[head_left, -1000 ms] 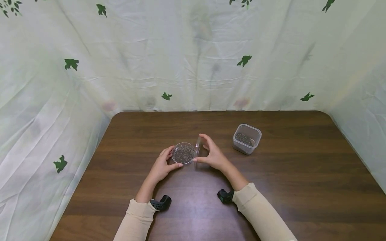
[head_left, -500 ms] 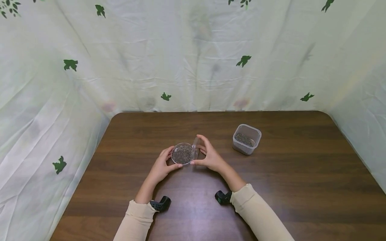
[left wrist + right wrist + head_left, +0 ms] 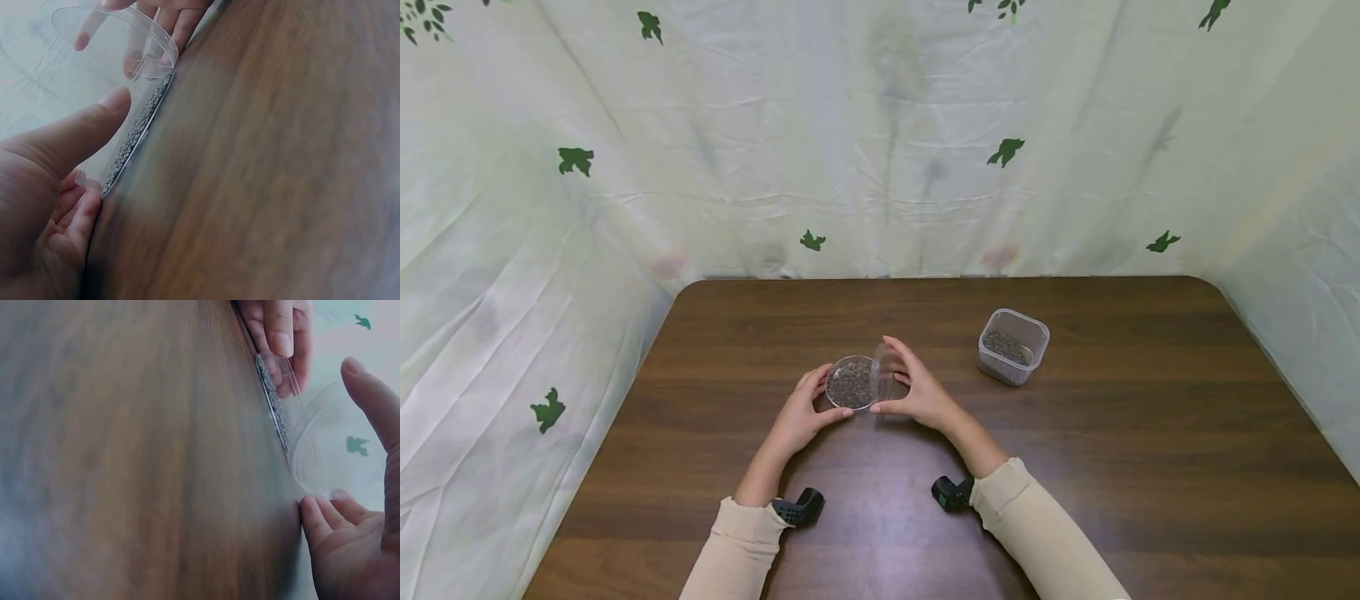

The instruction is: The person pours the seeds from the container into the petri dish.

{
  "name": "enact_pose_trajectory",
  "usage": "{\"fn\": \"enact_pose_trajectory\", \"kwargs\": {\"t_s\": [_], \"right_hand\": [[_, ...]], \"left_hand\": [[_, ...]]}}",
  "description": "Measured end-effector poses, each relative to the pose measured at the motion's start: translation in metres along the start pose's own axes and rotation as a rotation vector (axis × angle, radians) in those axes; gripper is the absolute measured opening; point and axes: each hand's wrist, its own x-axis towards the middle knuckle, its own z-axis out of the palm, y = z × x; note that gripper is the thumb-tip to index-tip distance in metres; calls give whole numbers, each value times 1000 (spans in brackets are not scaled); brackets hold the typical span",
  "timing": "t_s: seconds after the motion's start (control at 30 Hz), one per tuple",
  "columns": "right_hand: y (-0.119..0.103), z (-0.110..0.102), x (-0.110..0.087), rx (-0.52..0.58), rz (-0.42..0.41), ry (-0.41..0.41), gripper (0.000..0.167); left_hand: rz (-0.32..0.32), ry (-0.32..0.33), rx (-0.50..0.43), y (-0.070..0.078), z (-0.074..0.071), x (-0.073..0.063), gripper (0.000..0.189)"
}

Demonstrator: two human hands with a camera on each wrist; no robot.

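A round clear petri dish filled with small dark grains rests on the wooden table. My left hand holds it by its left side, thumb at the near edge and fingers round the far side. In my right hand is the clear round lid, gripped between thumb and fingers. The lid stands steeply tilted at the dish's right edge, its lower rim right at the dish in the left wrist view. From the right wrist view, the dark grains form a thin layer low in the dish.
A square translucent plastic tub with more dark grains at its bottom stands to the right, beyond my right hand. The brown table reaches back to a pale curtain with green leaf prints.
My right hand has moved left with the lid, which turned from nearly edge-on to leaning over the dish's right part. The left hand and the dish have stayed nearly in place.
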Motion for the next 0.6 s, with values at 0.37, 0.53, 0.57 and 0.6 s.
{"fn": "enact_pose_trajectory", "kwargs": {"t_s": [0.37, 0.53, 0.57, 0.6], "right_hand": [[28, 3, 5, -84, 41, 91, 103], [30, 4, 7, -209, 42, 91, 102], [30, 4, 7, -229, 43, 88, 102], [30, 4, 7, -246, 42, 83, 102]], "left_hand": [[15, 0, -1, 0, 0, 0, 82], [17, 2, -5, -1, 0, 1, 81], [15, 2, -4, -1, 0, 1, 81], [11, 3, -3, -1, 0, 1, 81]]}}
